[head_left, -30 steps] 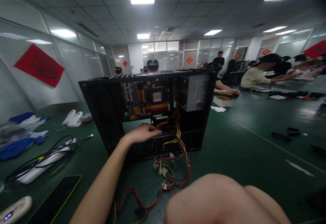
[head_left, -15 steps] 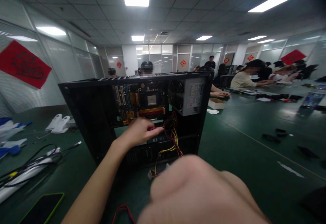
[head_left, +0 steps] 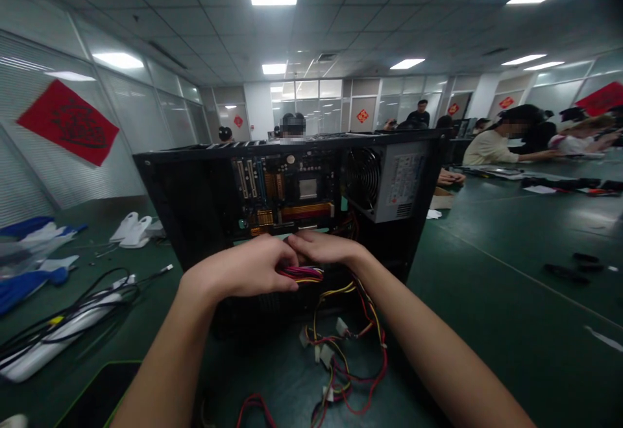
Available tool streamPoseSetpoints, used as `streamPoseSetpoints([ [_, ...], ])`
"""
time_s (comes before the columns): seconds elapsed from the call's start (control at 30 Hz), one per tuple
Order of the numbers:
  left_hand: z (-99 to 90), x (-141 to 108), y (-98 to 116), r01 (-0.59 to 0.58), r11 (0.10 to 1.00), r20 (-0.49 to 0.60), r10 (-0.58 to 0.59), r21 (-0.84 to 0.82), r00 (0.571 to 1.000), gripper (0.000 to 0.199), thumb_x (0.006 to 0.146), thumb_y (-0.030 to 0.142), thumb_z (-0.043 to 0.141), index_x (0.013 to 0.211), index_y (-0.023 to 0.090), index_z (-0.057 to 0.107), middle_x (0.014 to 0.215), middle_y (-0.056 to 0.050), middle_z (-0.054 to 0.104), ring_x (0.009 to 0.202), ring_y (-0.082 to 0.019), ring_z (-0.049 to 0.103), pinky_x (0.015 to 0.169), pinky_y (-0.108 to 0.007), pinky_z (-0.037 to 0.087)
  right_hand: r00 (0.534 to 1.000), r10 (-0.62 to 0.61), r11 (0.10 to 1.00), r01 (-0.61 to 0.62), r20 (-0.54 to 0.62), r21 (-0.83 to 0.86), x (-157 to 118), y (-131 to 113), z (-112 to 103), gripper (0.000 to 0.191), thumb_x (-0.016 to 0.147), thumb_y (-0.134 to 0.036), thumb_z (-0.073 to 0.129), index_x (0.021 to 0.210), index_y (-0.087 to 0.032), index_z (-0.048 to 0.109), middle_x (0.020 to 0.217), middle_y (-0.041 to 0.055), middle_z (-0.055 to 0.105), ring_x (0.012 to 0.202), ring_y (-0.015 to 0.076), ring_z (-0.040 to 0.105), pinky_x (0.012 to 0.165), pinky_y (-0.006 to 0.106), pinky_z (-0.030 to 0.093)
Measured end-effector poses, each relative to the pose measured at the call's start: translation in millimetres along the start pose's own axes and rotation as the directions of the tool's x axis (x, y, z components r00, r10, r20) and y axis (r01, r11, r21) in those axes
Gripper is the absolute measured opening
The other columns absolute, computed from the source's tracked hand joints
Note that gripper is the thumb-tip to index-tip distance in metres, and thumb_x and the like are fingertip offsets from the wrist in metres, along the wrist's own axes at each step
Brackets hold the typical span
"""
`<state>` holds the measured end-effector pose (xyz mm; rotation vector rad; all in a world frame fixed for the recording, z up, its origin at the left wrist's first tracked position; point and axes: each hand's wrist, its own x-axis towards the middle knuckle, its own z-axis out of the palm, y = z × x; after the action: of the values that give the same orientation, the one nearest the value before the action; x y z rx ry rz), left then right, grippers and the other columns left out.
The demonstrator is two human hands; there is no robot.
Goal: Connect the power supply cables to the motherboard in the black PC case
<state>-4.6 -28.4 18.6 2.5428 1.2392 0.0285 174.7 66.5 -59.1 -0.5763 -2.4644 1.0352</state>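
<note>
An open black computer case (head_left: 182, 214) stands in front of me. Its motherboard (head_left: 307, 188) and the grey power supply (head_left: 402, 181) with its fan show inside. My left hand (head_left: 250, 266) is closed around a bundle of coloured power cables (head_left: 304, 275), just below the board's lower edge. Against it, from the right, my right hand (head_left: 326, 246) bends its fingers inward; what they grip is hidden between the hands. Loose wires with white connectors (head_left: 327, 355) hang out of the case onto the green table (head_left: 481, 324).
At left lie a white power strip (head_left: 68, 337) with black cords, blue and white plastic bags (head_left: 29, 285), white objects (head_left: 134, 229) and a phone (head_left: 100, 395). Dark parts (head_left: 567, 272) lie at right. A small box (head_left: 442, 198) and co-workers (head_left: 501, 136) are beyond the case.
My right hand has moved from the near foreground up to my left hand inside the case. The view has turned slightly left, and the hanging connectors now show.
</note>
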Motion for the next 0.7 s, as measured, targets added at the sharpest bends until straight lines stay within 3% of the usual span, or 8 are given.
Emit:
streamPoseSetpoints([
  [0.1,-4.4,2.9,-17.8,-0.014,0.993,0.004,0.015,-0.116,1.000,0.026,0.084,0.040,0.064,0.095,0.019,0.073,0.082,0.001,0.069,0.071,-0.015,0.057,0.062,-0.024,0.037,0.996,-0.065,0.997,0.062,0.063,0.037,-0.6,-3.2,0.6,0.074,0.086,-0.083,0.039,0.082,-0.014,0.065,0.067,-0.0004,0.056,0.061,0.0128,0.047,0.057,0.026,0.036],
  [0.17,-2.0,10.8,-27.7,-0.017,0.990,-0.002,0.017,-0.138,1.000,0.029,0.083,0.042,0.065,0.096,0.018,0.073,0.083,0.001,0.070,0.074,-0.016,0.059,0.064,-0.024,0.038,0.997,-0.020,1.000,0.019,0.077,0.016,-0.6,-5.0,0.0,0.065,0.085,-0.077,0.051,0.079,-0.014,0.065,0.065,-0.0018,0.054,0.060,0.0119,0.046,0.055,0.025,0.033],
  [0.27,5.3,22.5,-34.0,-0.007,0.996,-0.040,0.004,-0.088,0.999,0.030,0.080,0.045,0.068,0.092,0.018,0.074,0.081,0.000,0.071,0.075,-0.017,0.061,0.063,-0.025,0.038,0.996,0.075,0.996,-0.073,0.045,-0.047,-2.4,-5.7,-2.4,0.051,0.087,-0.063,0.060,0.075,-0.014,0.065,0.062,-0.0019,0.055,0.059,0.0120,0.047,0.054,0.024,0.032],
  [0.37,10.1,27.3,-36.3,0.027,1.000,-0.153,-0.028,-0.010,0.988,0.037,0.076,0.052,0.072,0.092,0.019,0.072,0.085,-0.002,0.073,0.078,-0.021,0.064,0.064,-0.026,0.041,0.998,0.059,0.997,-0.059,-0.012,-0.053,-4.4,-5.8,-4.9,0.036,0.088,-0.048,0.062,0.092,-0.013,0.070,0.080,0.0020,0.067,0.072,0.0150,0.057,0.063,0.024,0.040],
  [0.47,10.6,27.8,-42.3,0.103,0.993,-0.341,-0.079,0.051,0.937,0.045,0.071,0.056,0.075,0.100,0.021,0.072,0.100,-0.005,0.074,0.090,-0.025,0.067,0.069,-0.028,0.044,0.992,0.088,0.993,-0.095,-0.093,-0.075,-4.0,-4.8,-5.0,0.022,0.086,-0.030,0.062,0.095,-0.013,0.072,0.084,0.0024,0.069,0.077,0.0161,0.059,0.065,0.024,0.041],
  [0.57,9.3,29.4,-48.8,0.234,0.972,-0.468,-0.193,0.031,0.862,0.031,0.084,0.050,0.063,0.096,0.023,0.072,0.098,-0.004,0.075,0.087,-0.023,0.068,0.066,-0.029,0.044,0.979,0.138,0.989,-0.144,-0.150,-0.027,-3.1,-3.3,-3.3,0.017,0.081,-0.016,0.059,0.092,-0.013,0.071,0.074,-0.0002,0.064,0.068,0.0135,0.056,0.061,0.023,0.039],
  [0.7,8.6,33.3,-50.7,0.474,0.879,-0.552,-0.370,0.053,0.747,0.031,0.093,0.040,0.049,0.092,0.022,0.073,0.094,-0.009,0.076,0.083,-0.025,0.070,0.064,-0.031,0.044,0.988,0.075,0.996,-0.067,-0.135,0.067,-5.7,-6.1,-2.6,0.028,0.089,-0.036,0.063,0.101,-0.012,0.070,0.086,0.0032,0.066,0.076,0.0152,0.057,0.067,0.024,0.042],
])
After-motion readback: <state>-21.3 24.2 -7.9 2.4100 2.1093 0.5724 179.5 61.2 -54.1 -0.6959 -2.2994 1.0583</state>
